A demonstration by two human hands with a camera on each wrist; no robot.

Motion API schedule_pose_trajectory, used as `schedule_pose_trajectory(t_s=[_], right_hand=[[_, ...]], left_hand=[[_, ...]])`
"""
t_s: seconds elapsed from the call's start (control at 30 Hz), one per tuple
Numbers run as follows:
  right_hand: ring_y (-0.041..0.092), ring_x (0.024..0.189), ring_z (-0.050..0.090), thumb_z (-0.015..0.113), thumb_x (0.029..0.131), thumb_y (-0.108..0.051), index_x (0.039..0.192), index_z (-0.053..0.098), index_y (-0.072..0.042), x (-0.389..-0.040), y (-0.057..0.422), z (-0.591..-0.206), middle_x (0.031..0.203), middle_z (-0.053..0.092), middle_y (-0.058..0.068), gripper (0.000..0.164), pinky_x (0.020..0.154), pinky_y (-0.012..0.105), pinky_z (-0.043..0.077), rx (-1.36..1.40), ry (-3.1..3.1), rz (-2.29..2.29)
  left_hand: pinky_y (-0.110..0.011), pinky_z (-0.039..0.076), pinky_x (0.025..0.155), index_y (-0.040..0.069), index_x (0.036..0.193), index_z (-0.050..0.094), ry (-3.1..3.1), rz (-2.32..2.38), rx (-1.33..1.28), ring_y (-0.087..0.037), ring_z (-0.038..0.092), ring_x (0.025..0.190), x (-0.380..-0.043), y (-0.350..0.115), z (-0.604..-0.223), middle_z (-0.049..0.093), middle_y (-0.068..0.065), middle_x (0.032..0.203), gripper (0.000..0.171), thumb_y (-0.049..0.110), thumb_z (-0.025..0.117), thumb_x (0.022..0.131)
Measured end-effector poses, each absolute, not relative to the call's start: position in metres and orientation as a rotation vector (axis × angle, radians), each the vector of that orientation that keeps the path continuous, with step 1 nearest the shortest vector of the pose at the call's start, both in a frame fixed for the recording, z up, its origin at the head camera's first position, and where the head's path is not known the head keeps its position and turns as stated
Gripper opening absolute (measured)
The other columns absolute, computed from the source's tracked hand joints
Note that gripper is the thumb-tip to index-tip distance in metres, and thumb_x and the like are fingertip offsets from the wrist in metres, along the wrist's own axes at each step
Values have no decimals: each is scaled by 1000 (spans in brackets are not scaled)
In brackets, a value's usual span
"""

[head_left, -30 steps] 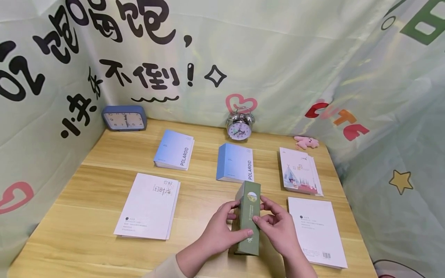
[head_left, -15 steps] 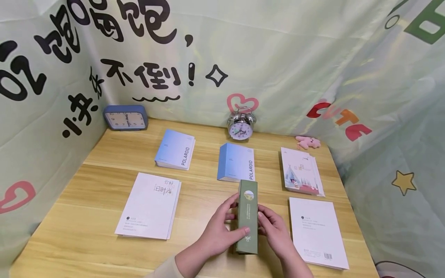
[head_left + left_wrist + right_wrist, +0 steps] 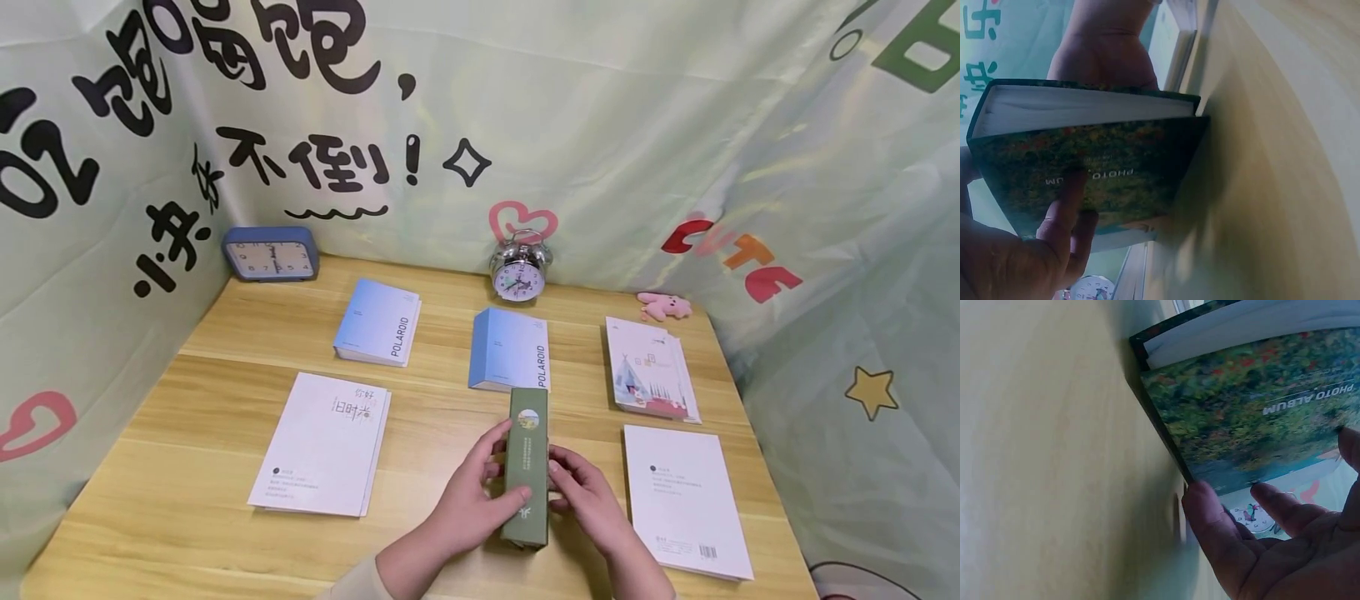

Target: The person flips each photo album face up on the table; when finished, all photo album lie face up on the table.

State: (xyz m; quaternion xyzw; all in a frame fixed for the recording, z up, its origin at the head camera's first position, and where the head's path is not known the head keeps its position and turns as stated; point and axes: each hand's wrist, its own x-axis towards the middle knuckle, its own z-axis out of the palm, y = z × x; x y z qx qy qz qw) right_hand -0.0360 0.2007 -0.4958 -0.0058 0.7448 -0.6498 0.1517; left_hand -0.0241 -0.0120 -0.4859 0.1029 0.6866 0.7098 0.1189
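A dark green photo album (image 3: 527, 467) stands upright on the wooden table with its spine facing up. My left hand (image 3: 468, 500) grips it, thumb across the spine and fingers along the left cover. In the left wrist view those fingers lie over the lettering on the floral cover (image 3: 1116, 147), and the white page edges show above it. On the album's other side is my right hand (image 3: 588, 496), its thumb and fingertips against the right cover. The right wrist view shows these fingertips (image 3: 1200, 500) at the cover's lower and far edges.
White booklets lie left (image 3: 322, 446) and right (image 3: 686, 500) of the hands. Two blue POLAROID albums (image 3: 375, 321) (image 3: 508, 346) and an illustrated booklet (image 3: 648, 371) sit farther back. A blue clock (image 3: 272, 254), a silver alarm clock (image 3: 519, 271) and a pink toy (image 3: 664, 307) line the rear edge.
The album has turned and shifted slightly left, so its left cover no longer shows in the head view. My right thumb has come off the spine onto the right side; the left hand keeps its grip.
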Motion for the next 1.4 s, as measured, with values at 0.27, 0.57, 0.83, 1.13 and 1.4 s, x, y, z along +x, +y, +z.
schedule_pose_trajectory(t_s=[0.27, 0.57, 0.83, 1.13, 1.4], right_hand=[[25, 100, 70, 62, 106, -16, 143, 56, 12, -37, 196, -498, 129, 68, 24, 46, 72, 38, 60, 55, 2319, -1749], [22, 88, 68, 81, 92, -6, 139, 60, 10, -39, 194, -501, 110, 72, 17, 54, 72, 29, 59, -1, 2453, -1669], [19, 88, 58, 88, 83, 3, 141, 62, 2, -39, 194, -504, 116, 62, 12, 64, 74, 30, 53, -30, 2660, -1328], [20, 82, 55, 89, 81, 2, 141, 63, 1, -39, 191, -505, 101, 57, 7, 65, 70, 28, 50, -37, 2666, -1289], [19, 87, 56, 88, 85, -3, 141, 64, -1, -39, 190, -505, 109, 61, 6, 61, 71, 27, 51, -60, 2643, -1328]], left_hand=[[-33, 60, 80, 19, 167, 32, 2101, 2017, 276, -24, 64, 102, -25, -19, -490, 57, -18, 140, 89, 20, 82, 92], [-31, 62, 69, 15, 166, 34, 2106, 1998, 196, -20, 66, 87, -31, -35, -505, 58, -18, 126, 89, 21, 84, 93], [-30, 55, 74, -5, 153, 49, 2394, 1647, 119, -18, 61, 90, -38, -57, -520, 60, -9, 111, 85, 29, 88, 87], [-32, 58, 63, -11, 156, 39, 2251, 1712, 104, -18, 66, 76, -39, -61, -521, 65, -17, 116, 87, 16, 87, 88], [-33, 57, 67, -11, 155, 41, 2308, 1675, 70, -19, 63, 81, -41, -63, -521, 63, -24, 123, 85, 17, 87, 88]])
